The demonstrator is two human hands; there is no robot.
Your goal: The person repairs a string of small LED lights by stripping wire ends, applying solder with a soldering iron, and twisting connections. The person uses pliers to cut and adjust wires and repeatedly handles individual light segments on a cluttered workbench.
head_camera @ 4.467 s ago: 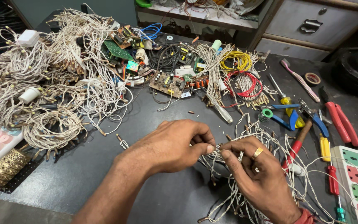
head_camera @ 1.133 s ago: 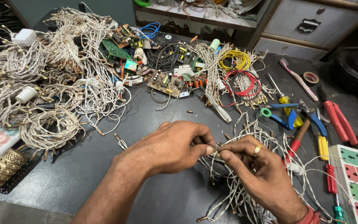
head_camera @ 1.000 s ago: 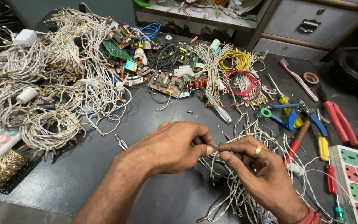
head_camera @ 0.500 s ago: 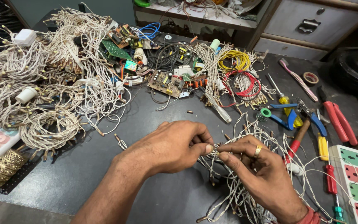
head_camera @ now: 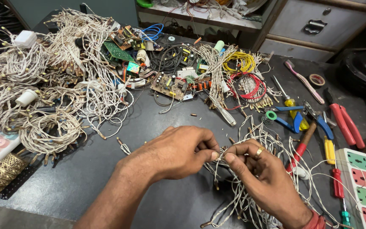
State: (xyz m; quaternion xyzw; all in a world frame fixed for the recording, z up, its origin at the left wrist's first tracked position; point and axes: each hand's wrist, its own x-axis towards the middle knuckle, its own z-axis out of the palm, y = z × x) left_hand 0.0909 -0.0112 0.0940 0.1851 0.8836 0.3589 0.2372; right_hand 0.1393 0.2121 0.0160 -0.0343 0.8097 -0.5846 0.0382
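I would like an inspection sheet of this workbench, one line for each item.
Surface: dark workbench, mostly covered.
Job's things: tangle of thin white wires, pinched between both hands.
Clutter: circuit boards, yellow wire coil, red wire coil, red pliers, screwdrivers, tape roll.
Grippers: left hand and right hand both closed on the wires; ring on the right.
Cables: white wire bundles heaped at left; power strip at right.
Surroundings: grey drawers behind.
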